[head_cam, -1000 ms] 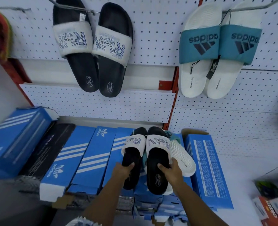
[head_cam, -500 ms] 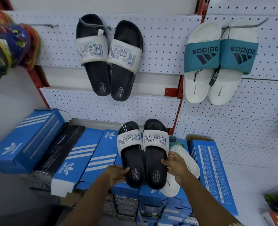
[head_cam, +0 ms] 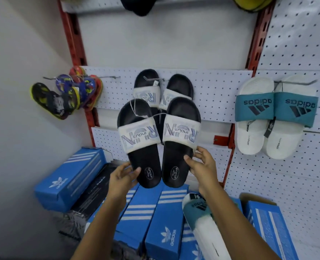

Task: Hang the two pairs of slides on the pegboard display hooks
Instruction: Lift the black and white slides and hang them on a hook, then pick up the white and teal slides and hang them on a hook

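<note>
Blue adidas shoeboxes (head_cam: 156,220) stacked side by side at bottom, white stripes and trefoil logos facing up. Another blue box (head_cam: 71,177) at left, tilted, beside black box (head_cam: 93,192). Colourful small flip-flops (head_cam: 65,94) bunched on hook at left. Red metal uprights (head_cam: 74,44) run up either side of bare white wall panel. Dark item (head_cam: 138,4) and yellow-green item (head_cam: 253,2) at top edge, cut off.

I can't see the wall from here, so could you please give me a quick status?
Left hand and right hand each gripping a black slide. Pair below hook. Hook already carries a matching pair.
</note>
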{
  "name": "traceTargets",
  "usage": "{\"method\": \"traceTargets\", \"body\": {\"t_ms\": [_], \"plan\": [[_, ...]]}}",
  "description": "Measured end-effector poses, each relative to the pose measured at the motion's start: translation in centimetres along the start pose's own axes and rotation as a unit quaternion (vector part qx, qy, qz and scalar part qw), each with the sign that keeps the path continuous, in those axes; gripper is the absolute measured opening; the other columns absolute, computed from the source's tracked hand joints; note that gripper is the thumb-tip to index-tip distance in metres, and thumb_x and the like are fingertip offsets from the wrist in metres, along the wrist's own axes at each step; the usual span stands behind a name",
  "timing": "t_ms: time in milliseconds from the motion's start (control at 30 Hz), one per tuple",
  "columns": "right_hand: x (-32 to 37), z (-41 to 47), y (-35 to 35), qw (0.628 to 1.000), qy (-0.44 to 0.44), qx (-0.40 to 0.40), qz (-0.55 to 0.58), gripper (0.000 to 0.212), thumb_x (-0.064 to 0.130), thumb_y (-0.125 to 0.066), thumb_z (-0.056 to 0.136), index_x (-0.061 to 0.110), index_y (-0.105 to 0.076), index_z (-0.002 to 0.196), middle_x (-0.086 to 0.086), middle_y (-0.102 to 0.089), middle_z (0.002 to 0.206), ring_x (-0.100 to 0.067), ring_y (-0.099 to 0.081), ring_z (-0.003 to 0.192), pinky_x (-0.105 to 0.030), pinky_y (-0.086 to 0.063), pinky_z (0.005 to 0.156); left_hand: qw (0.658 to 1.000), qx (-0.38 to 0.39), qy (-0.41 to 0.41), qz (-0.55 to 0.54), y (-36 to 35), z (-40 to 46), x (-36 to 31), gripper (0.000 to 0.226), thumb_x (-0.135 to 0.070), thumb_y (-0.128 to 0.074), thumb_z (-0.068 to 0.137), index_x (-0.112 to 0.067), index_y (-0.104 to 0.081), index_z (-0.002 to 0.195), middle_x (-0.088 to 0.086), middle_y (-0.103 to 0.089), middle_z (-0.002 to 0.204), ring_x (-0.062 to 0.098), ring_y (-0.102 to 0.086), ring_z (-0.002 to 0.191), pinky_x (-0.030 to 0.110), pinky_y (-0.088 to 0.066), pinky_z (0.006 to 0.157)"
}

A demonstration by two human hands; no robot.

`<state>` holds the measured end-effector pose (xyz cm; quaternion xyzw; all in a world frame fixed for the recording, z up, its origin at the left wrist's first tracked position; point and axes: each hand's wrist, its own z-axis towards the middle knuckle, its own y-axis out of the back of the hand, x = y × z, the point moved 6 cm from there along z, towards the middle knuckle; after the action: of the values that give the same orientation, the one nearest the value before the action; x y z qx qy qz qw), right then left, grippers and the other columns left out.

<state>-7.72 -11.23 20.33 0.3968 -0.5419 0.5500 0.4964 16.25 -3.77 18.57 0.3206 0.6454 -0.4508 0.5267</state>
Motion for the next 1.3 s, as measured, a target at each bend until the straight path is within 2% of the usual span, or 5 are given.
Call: {"method": "traceTargets", "body": {"t_ms": [133, 667, 800, 1067, 1300], "plan": [[5.3, 0.2, -2.9, 0.997, 0.078, -0.011, -0.005, 0.036, 0.015, -0.071, 0.081, 0.033, -0.057, 0.109, 0.015, -0.06, 0.098, -0.013, -0.064, 0.093, -0.034, -0.055, 0.083, 0.998, -0.025, -0.035, -0.05, 0.4, 0.6, -3.9, 0.035, -0.006, -0.069, 0.082, -0.013, -0.059, 0.114, 0.012, -0.069, 0.112, 0.028, -0.067, 0.1, 0.045, -0.055, 0.088], [7.4, 2.4, -5.7, 0.995, 0.075, -0.045, -0.047, 0.041, 0.014, -0.068, 0.083, 0.021, -0.057, 0.122, -0.002, -0.063, 0.113, -0.009, -0.06, 0.087, -0.023, -0.048, 0.074, 0.999, -0.034, -0.012, -0.024, -0.6, 4.4, -6.5, 0.041, -0.001, -0.063, 0.085, -0.007, -0.053, 0.124, 0.002, -0.065, 0.086, 0.025, -0.061, 0.097, 0.035, -0.05, 0.084], [7.1, 2.1, -5.5, 0.985, 0.127, -0.036, -0.114, 0.042, 0.021, -0.063, 0.088, 0.023, -0.053, 0.129, 0.001, -0.063, 0.117, -0.009, -0.062, 0.09, -0.035, -0.054, 0.088, 0.991, -0.103, -0.073, 0.044, -0.9, 4.5, -5.7, 0.043, -0.013, -0.06, 0.089, -0.012, -0.049, 0.131, 0.006, -0.064, 0.119, 0.021, -0.06, 0.107, 0.033, -0.049, 0.089], [0.9, -2.0, -2.2, 0.824, 0.32, 0.002, -0.469, 0.061, 0.041, -0.04, 0.098, 0.022, -0.016, 0.151, 0.001, -0.014, 0.16, -0.015, -0.008, 0.148, -0.031, -0.011, 0.119, 0.831, -0.068, -0.344, 0.432, -7.3, -0.7, -0.4, 0.068, -0.035, -0.04, 0.098, -0.017, -0.003, 0.152, 0.004, 0.002, 0.162, 0.016, 0.007, 0.149, 0.033, -0.002, 0.12], [-9.8, -4.7, 6.8, 0.723, 0.239, 0.049, -0.646, 0.062, 0.042, -0.038, 0.097, 0.023, -0.017, 0.152, -0.006, -0.011, 0.16, -0.023, -0.004, 0.148, -0.048, -0.008, 0.118, 0.729, 0.092, -0.304, 0.606, -12.5, -3.6, 13.0, 0.065, -0.039, -0.036, 0.096, -0.013, -0.012, 0.151, 0.013, -0.007, 0.159, 0.029, -0.006, 0.148, 0.043, -0.005, 0.117]]}}
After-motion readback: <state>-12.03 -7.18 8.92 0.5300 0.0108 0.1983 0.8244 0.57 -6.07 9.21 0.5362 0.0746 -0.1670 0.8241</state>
